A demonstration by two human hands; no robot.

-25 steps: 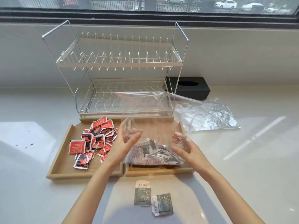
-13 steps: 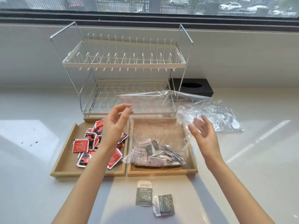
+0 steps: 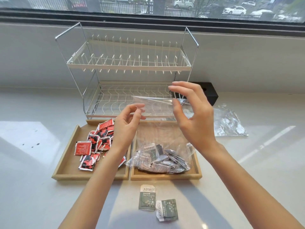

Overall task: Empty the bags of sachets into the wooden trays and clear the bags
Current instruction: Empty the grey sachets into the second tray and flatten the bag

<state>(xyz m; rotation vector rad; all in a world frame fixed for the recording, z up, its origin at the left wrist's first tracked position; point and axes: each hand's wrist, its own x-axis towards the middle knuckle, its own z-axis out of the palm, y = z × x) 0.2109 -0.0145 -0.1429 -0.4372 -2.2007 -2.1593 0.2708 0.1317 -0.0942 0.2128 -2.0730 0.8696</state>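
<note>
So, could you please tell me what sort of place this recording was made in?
Probably a home kitchen counter by a window: a two-tier dish rack stands on a white countertop under a street-facing window.

Two wooden trays sit side by side on the counter (image 3: 33,187): the left tray (image 3: 66,162) and the right tray (image 3: 197,167). Two clear plastic bags are in view: one bag (image 3: 158,133) upright in the right tray, one empty bag (image 3: 229,124) flat on the counter to the right. Red sachets (image 3: 92,144) lie loose in the left tray, roughly a dozen or more; overlap and an arm prevent an exact count. Grey-green sachets (image 3: 158,160) fill the bottom of the upright bag, too many and too jumbled to count. Two more grey-green sachets rest on the counter in front of the trays, one (image 3: 147,197) beside the other (image 3: 167,209). One two-tier wire rack (image 3: 128,66) and one black box (image 3: 209,93) stand behind. Two hands appear, left hand (image 3: 127,126) and right hand (image 3: 194,116).
</note>
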